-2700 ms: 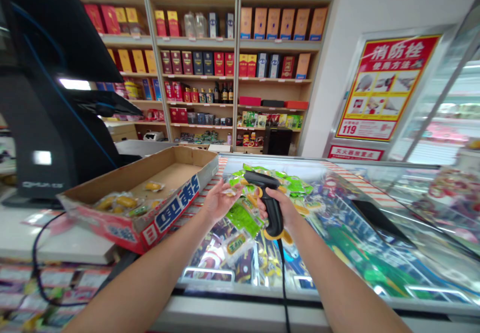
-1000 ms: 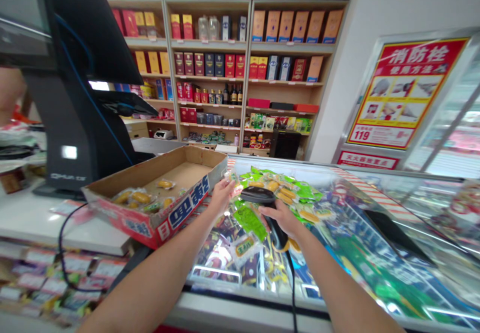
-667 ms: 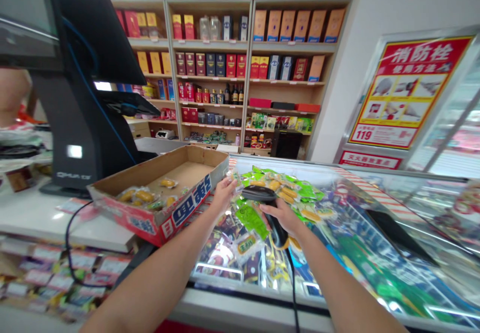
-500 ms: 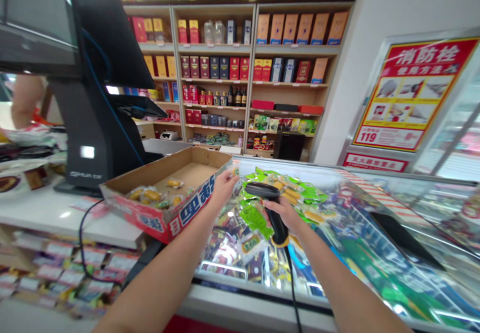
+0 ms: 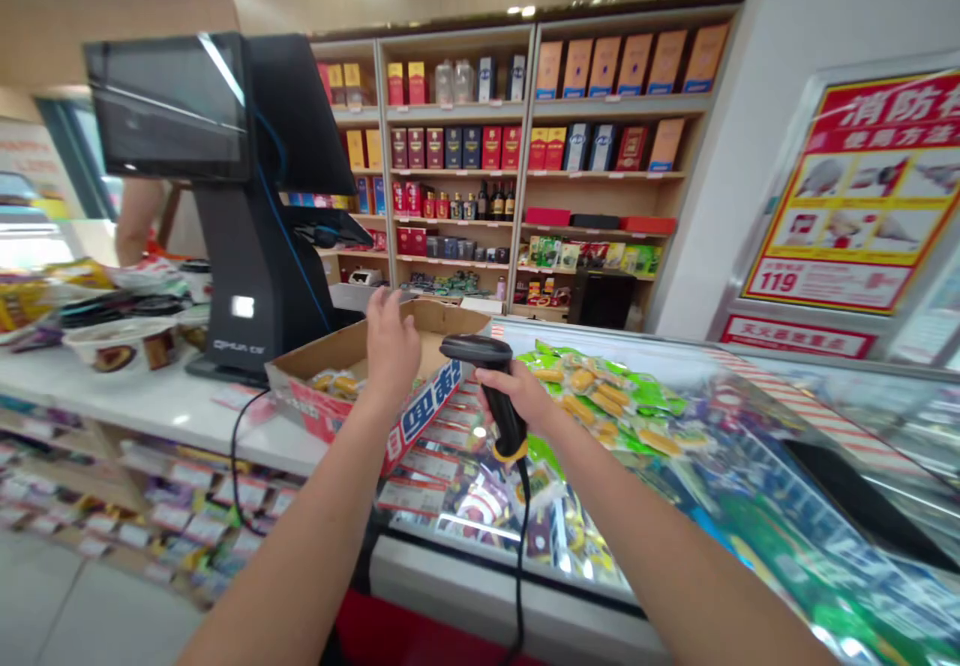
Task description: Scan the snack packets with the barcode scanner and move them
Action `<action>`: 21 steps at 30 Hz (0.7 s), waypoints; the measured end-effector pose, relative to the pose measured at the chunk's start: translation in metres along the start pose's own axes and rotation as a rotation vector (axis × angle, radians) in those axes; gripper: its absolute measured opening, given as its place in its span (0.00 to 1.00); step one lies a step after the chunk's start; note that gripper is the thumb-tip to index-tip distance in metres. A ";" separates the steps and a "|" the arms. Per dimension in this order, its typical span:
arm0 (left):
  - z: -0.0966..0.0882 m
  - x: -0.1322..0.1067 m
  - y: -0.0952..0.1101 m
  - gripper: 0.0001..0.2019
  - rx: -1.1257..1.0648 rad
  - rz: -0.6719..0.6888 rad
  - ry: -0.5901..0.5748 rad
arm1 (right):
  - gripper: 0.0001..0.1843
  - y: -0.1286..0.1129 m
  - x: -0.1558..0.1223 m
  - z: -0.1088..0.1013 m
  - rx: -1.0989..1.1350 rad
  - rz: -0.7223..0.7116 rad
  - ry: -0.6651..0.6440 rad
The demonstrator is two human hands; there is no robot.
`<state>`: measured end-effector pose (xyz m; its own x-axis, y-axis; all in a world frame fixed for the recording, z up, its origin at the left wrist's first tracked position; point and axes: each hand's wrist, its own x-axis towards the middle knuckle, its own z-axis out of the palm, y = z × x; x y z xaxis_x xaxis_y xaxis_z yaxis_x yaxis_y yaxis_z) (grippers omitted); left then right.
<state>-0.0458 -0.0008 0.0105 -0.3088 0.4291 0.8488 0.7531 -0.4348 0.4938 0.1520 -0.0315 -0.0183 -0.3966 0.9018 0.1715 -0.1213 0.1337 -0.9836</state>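
Observation:
My right hand (image 5: 517,396) is wrapped around the handle of a black barcode scanner (image 5: 478,350), its head pointing left and its cord hanging down over the counter edge. Over the near side of a shallow cardboard box (image 5: 442,320) is my left hand (image 5: 392,344), raised with its fingers apart and nothing visible in them. Several small yellow snack packets (image 5: 335,382) lie inside the box, partly hidden by that hand. To the right of the scanner, a heap of green and yellow snack packets (image 5: 600,391) rests on the glass top.
A point-of-sale terminal (image 5: 255,206) stands left of the box. A dark phone-like slab (image 5: 862,501) lies on the glass freezer top at right. Packaged food (image 5: 120,336) crowds the left counter, near another person's arm (image 5: 137,221). Stocked shelves (image 5: 457,171) line the back wall.
My left hand has moved left from the box's right end to over the box; the small packet it held no longer shows in it. The scanner has shifted left, and the view has turned left.

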 end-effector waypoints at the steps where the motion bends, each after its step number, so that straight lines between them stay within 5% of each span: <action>1: 0.003 -0.005 0.006 0.18 0.005 0.034 -0.068 | 0.16 0.001 -0.002 -0.005 -0.004 -0.004 0.012; 3: 0.010 -0.018 0.022 0.13 0.025 0.079 -0.313 | 0.17 0.003 -0.009 -0.020 -0.026 -0.010 0.046; 8: 0.034 -0.062 0.061 0.08 0.122 0.224 -1.249 | 0.17 0.007 -0.033 -0.074 -0.003 0.010 0.213; 10: 0.045 -0.082 0.072 0.14 0.211 0.304 -1.449 | 0.18 0.009 -0.042 -0.093 0.035 0.003 0.269; 12: 0.057 -0.102 0.076 0.18 0.263 0.350 -1.499 | 0.19 0.012 -0.048 -0.108 0.079 -0.006 0.317; 16: 0.079 -0.126 0.070 0.16 0.021 0.340 -1.387 | 0.19 0.023 -0.055 -0.122 0.148 -0.024 0.376; 21: 0.095 -0.114 0.059 0.15 -0.172 0.290 -1.516 | 0.19 0.037 -0.058 -0.126 0.177 0.034 0.366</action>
<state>0.0888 -0.0005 -0.0755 0.7667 0.6419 -0.0111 0.5748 -0.6786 0.4572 0.2851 -0.0272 -0.0715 -0.0572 0.9954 0.0765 -0.2810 0.0575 -0.9580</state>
